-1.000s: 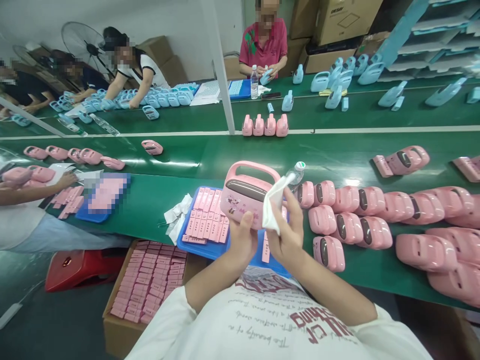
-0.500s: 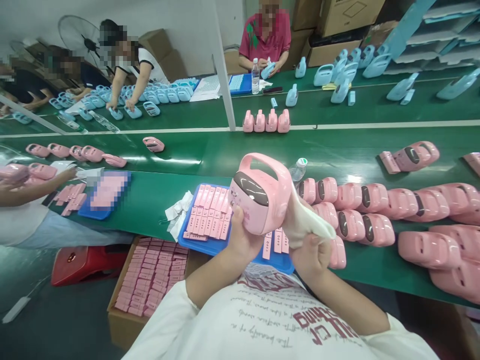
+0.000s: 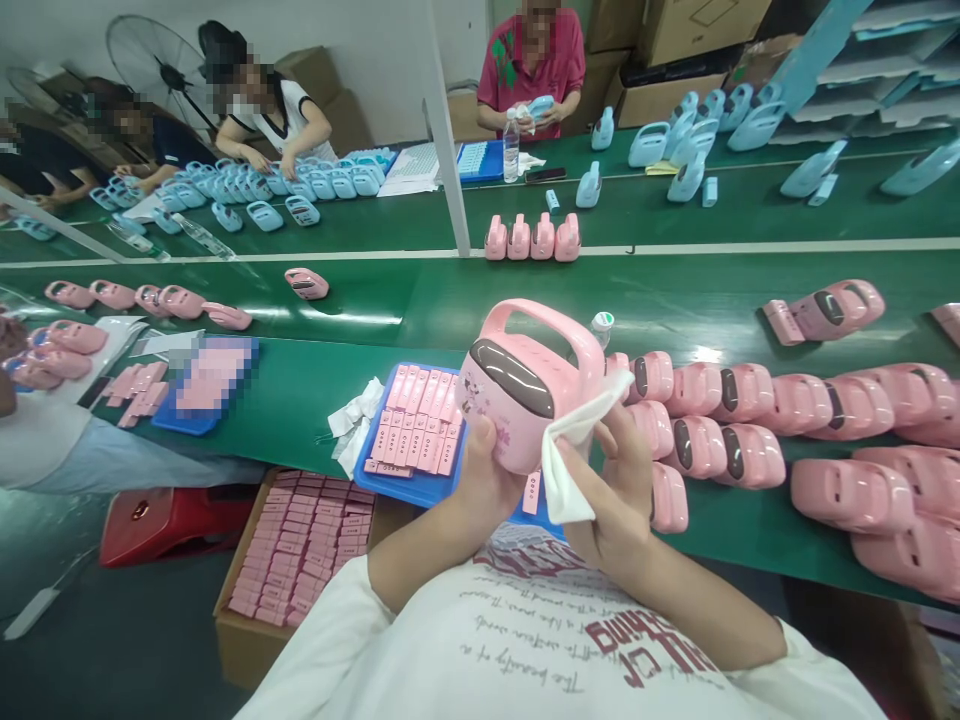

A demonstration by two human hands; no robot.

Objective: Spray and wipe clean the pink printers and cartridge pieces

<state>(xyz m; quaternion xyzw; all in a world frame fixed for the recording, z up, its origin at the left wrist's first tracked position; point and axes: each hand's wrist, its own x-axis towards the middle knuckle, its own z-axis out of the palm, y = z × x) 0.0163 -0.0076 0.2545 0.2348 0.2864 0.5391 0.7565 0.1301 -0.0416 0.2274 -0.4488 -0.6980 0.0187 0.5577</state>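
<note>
My left hand point(image 3: 486, 478) is closed around the underside of a pink handled device point(image 3: 525, 385) with a dark oval panel, held up over the bench. My right hand point(image 3: 619, 490) pinches a white cloth point(image 3: 568, 458) and presses it against the device's right side. Just below sits a blue tray point(image 3: 409, 490) holding several pink flat parts point(image 3: 420, 420).
Many pink devices point(image 3: 750, 430) lie on the green bench point(image 3: 300, 400) to my right. A cardboard box of pink parts point(image 3: 292, 550) stands on the floor at left. A clear bottle point(image 3: 600, 328) stands behind the device. Other people work across the belt with blue devices point(image 3: 675, 150).
My right hand came up from below the device and now holds the cloth against its right side. The device has tilted slightly and stays in my left hand.
</note>
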